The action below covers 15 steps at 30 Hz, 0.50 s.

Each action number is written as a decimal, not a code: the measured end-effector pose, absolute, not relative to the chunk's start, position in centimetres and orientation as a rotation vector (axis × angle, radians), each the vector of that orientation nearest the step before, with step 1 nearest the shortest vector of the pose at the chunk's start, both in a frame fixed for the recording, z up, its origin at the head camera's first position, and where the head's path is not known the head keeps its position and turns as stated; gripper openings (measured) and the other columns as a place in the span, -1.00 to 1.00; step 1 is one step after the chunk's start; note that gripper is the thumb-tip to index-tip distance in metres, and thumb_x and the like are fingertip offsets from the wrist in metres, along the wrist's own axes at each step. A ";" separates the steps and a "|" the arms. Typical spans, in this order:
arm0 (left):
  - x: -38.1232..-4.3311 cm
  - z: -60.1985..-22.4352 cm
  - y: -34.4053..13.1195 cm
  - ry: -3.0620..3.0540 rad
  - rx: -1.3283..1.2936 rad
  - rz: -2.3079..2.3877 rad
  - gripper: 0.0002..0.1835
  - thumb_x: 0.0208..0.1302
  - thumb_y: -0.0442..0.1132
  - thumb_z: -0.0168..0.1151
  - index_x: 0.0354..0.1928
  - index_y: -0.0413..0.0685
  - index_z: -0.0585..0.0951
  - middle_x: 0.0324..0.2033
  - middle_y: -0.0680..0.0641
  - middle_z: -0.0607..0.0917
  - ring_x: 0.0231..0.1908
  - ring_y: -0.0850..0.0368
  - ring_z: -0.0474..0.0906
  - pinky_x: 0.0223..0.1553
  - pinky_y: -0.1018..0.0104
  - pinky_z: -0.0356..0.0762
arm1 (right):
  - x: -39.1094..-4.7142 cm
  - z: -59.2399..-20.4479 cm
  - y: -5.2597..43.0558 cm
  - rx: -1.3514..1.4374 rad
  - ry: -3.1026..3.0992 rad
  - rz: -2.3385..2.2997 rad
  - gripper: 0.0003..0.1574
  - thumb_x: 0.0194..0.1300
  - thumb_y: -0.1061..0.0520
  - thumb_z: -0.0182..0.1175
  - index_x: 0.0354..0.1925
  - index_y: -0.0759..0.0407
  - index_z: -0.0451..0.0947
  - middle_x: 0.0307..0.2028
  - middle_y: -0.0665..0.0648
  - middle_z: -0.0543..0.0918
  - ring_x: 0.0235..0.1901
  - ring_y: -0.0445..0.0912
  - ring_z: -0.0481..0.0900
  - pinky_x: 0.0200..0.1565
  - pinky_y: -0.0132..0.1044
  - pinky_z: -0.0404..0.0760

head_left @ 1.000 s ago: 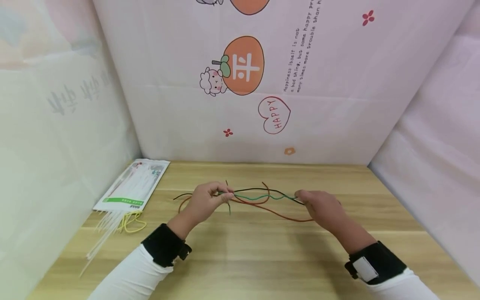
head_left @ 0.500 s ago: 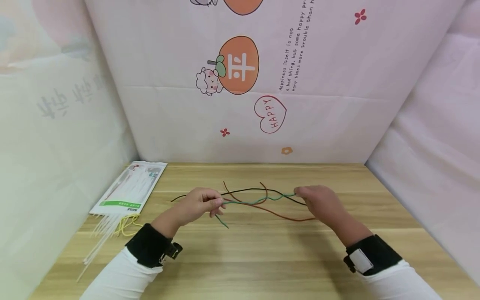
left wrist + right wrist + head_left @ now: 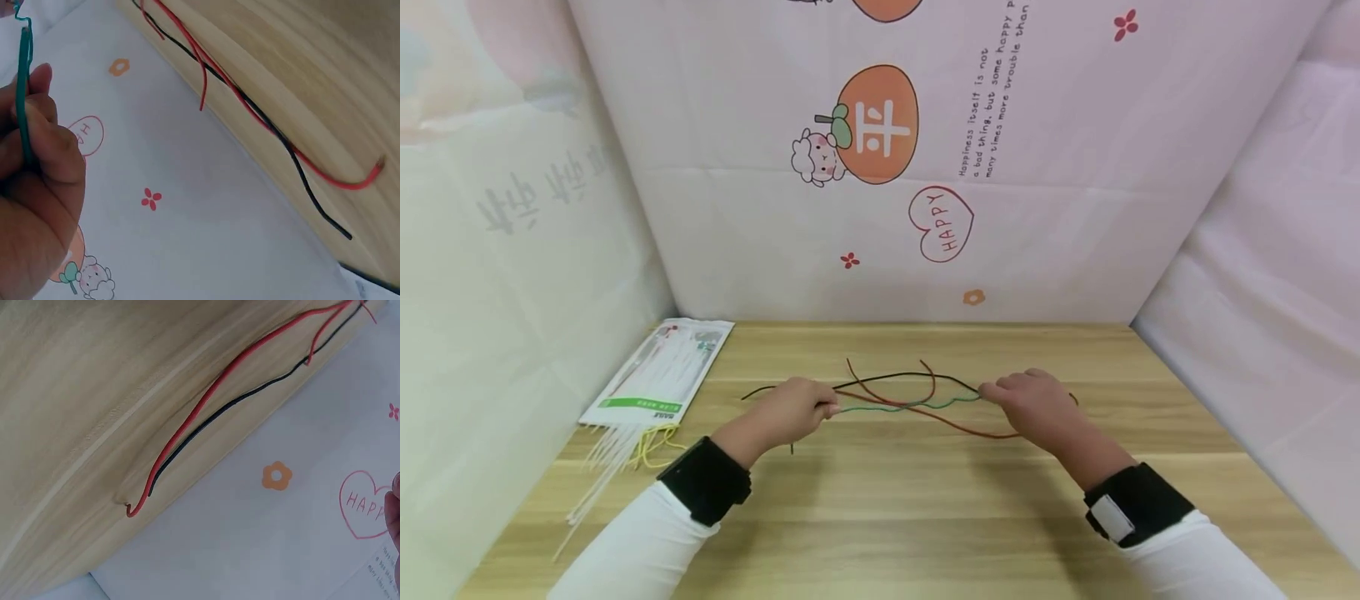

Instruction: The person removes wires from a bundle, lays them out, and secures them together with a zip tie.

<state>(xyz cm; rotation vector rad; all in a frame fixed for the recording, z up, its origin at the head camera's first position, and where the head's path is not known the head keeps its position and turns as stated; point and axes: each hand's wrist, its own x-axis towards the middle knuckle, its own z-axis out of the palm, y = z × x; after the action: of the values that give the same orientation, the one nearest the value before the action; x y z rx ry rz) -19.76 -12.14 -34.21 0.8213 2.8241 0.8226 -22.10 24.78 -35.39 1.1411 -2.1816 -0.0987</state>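
A wavy green wire (image 3: 872, 409) stretches between the two hands in the head view. My left hand (image 3: 792, 410) grips its left part, and in the left wrist view the wire lies across the curled fingers (image 3: 47, 134). The right hand (image 3: 1033, 410) pinches the other end, which its fingers hide. Only a sliver of that hand (image 3: 394, 515) shows in the right wrist view. Behind and under the green wire, a black wire (image 3: 901, 374) and red wires (image 3: 958, 426) lie crossing on the table. The long red one has a bent end in both wrist views.
At the left of the wooden table (image 3: 895, 517) lies a white packet (image 3: 662, 367) with a green stripe. White cable ties (image 3: 598, 479) stick out of it, beside a looped yellow wire (image 3: 655, 450). Printed cloth walls (image 3: 760, 250) enclose the table's back and sides.
My left hand has moved left and turned more palm-down with the green wire, whose loose end now mostly hides behind it. The right hand has stayed nearly in place. Red and black wires still lie there.
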 end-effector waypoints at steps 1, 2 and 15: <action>-19.9 -34.3 -12.1 2.843 0.804 0.829 -0.81 0.41 -0.26 0.11 -0.42 -0.05 0.57 -0.63 0.11 0.32 -0.60 0.25 0.21 -0.45 0.34 0.29 | -22.2 -35.5 24.7 1.135 -2.185 -0.085 -0.52 -0.11 0.52 0.23 -0.26 0.06 0.53 -0.71 -0.07 0.25 -0.69 -0.23 0.16 -0.58 -0.34 0.26; -20.1 -34.5 -12.2 2.846 0.770 0.874 -0.81 0.41 -0.25 0.11 -0.41 -0.05 0.57 -0.64 0.09 0.33 -0.60 0.23 0.22 -0.45 0.32 0.29 | -22.3 -35.6 24.7 1.121 -2.192 -0.066 -0.52 -0.11 0.53 0.22 -0.26 0.06 0.53 -0.72 -0.07 0.23 -0.69 -0.24 0.12 -0.59 -0.36 0.23; -21.3 -36.1 -13.4 2.123 0.361 1.989 -0.69 0.53 -0.25 -0.12 0.12 -0.35 0.42 -0.40 -0.10 0.58 -0.29 0.07 0.64 -0.04 0.16 0.59 | -22.5 -36.0 26.5 0.962 -2.181 0.217 -0.41 0.54 -0.15 -0.43 -0.28 0.03 0.49 -0.74 -0.12 0.32 -0.72 -0.26 0.10 -0.69 -0.38 0.22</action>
<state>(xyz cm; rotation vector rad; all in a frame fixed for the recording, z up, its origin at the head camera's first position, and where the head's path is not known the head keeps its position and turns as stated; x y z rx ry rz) -21.25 -13.38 -36.10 0.3613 2.1227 1.9890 -22.48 26.54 -36.03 0.9622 -2.1806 0.2170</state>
